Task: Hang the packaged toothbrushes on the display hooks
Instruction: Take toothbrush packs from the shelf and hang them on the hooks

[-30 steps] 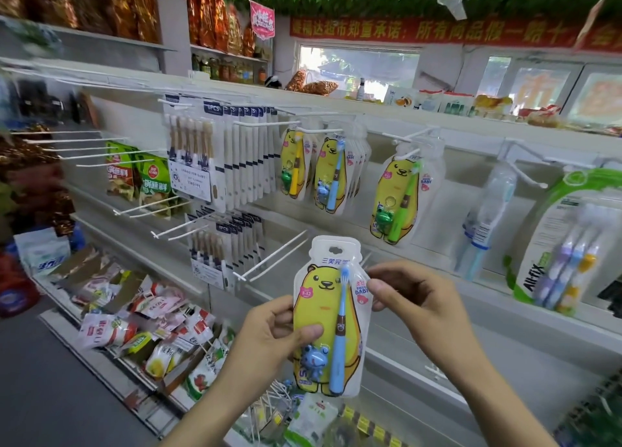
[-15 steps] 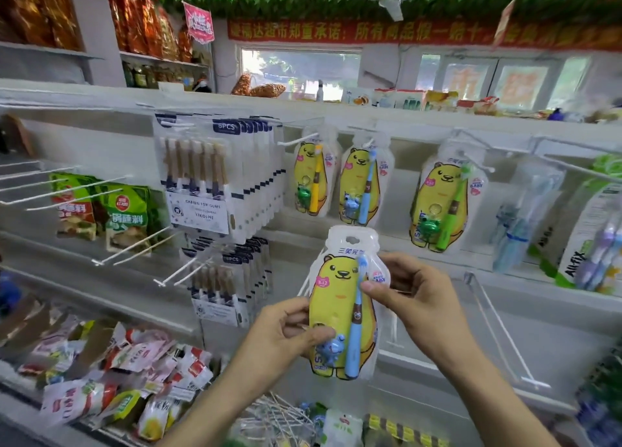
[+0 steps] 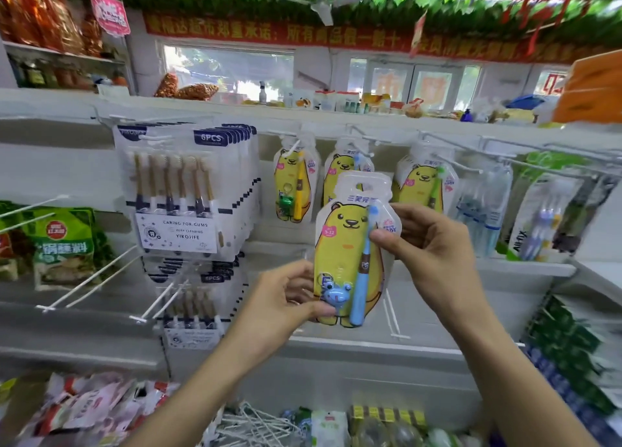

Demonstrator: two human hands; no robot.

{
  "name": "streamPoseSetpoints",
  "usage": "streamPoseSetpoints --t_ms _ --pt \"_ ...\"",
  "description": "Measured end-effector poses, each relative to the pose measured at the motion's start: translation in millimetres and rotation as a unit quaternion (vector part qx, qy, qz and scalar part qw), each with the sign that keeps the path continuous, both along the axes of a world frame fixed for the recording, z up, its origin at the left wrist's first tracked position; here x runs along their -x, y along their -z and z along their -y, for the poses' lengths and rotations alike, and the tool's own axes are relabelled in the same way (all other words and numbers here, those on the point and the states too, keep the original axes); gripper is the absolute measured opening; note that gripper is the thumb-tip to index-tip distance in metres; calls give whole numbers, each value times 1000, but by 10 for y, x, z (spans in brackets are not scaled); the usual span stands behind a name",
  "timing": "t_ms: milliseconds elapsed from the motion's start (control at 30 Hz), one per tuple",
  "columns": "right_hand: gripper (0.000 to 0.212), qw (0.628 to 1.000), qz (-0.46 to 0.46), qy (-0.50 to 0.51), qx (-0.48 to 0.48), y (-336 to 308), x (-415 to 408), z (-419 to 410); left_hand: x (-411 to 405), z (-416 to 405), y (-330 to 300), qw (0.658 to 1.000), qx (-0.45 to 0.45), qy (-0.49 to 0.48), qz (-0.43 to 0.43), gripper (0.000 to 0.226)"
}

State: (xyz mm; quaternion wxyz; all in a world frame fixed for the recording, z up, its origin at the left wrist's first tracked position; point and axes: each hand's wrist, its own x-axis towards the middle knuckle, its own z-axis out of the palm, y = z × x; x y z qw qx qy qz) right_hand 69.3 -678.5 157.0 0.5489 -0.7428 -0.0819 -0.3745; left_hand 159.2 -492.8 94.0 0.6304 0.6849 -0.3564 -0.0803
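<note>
I hold a packaged toothbrush (image 3: 346, 244) upright: a yellow bear card with a blue brush and a blue frog charm. My left hand (image 3: 286, 301) pinches its lower left edge. My right hand (image 3: 427, 244) pinches its right side near the brush head. The pack's hang hole sits just below and in front of a hook (image 3: 361, 150) that carries a matching blue pack (image 3: 340, 170). A yellow-brush pack (image 3: 292, 187) hangs to the left, a green-brush pack (image 3: 424, 180) to the right.
A thick row of six-brush packs (image 3: 181, 190) hangs at left, a second row (image 3: 195, 305) below. Bare white hooks (image 3: 91, 278) jut out at lower left and one (image 3: 392, 315) under the held pack. Green snack bags (image 3: 64, 244) hang far left. Other toothbrush packs (image 3: 538, 217) hang right.
Both hands have lifted the bear pack upward and a little right, toward the top row of hooks. The view has shifted left, so the shelf contents slid rightward.
</note>
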Motion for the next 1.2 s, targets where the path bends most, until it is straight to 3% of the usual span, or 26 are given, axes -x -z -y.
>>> streamPoseSetpoints --t_ms 767,1200 --pt "28 998 -3 47 41 -182 -771 627 -557 568 -213 999 16 -38 24 38" --pt "22 994 -50 85 36 -115 -1627 1058 -1368 1102 -111 996 -13 -78 45 37"
